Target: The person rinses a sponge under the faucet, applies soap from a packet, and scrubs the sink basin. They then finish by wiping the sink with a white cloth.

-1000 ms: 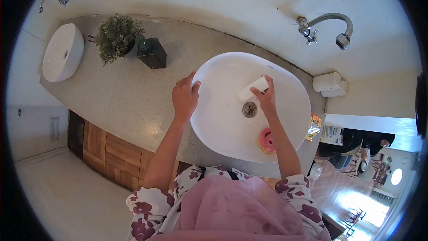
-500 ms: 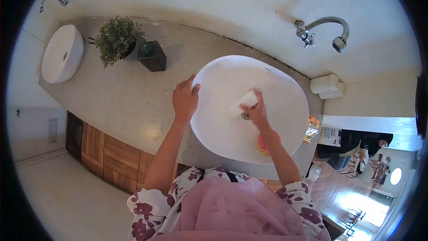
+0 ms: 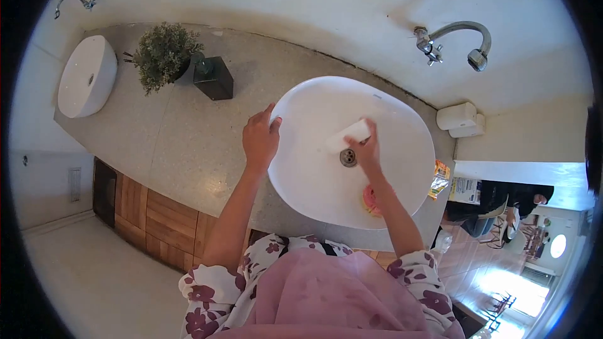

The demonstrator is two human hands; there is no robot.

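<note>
The white oval sink [image 3: 301, 182] sits on the grey counter, with a metal drain [image 3: 348, 157] in its floor. On its left rim my left hand [image 3: 260, 141] is closed, the thumb at the inner edge. Inside the bowl, just above the drain, my right hand [image 3: 369, 150] grips a white sponge [image 3: 352, 135], shaped like a rectangular block and pressed near the basin floor. A pink and yellow round scrubber [image 3: 370, 199] lies in the bowl, partly covered by my right forearm.
A wall faucet [image 3: 465, 41] reaches out above the sink. Beside the sink's right rim lies an orange packet [image 3: 439, 179]. Left along the counter are a dark dispenser [image 3: 215, 80], a potted plant [image 3: 164, 56] and a second basin [image 3: 86, 78]. A person [image 3: 502, 201] sits at far right.
My right hand and the white sponge have shifted slightly up and to the right, so more of the drain shows. My left hand stays on the rim.
</note>
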